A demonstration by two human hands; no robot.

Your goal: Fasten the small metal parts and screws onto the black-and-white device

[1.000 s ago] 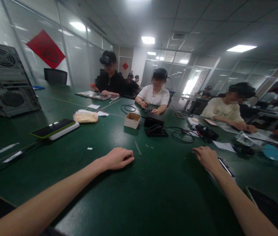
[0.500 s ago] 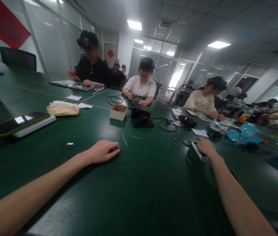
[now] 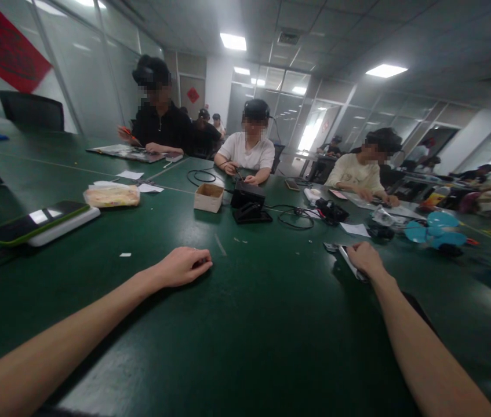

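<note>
Both your hands rest on the dark green table (image 3: 249, 324): left hand (image 3: 184, 266) half-curled, palm down, empty; right hand (image 3: 364, 259) clasps a thin silver-edged flat device (image 3: 349, 262).

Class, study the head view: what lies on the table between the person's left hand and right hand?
Only bare green table lies between the left hand and the right hand, as the head view shows.

The bare left forearm (image 3: 75, 330) and the bare right forearm (image 3: 410, 341) show uncovered up to the view's lower edge. They end in the bare left hand (image 3: 182, 267) and the bare right hand (image 3: 364, 259). A thin pale ring (image 3: 193, 249) glints on one left finger.
</note>
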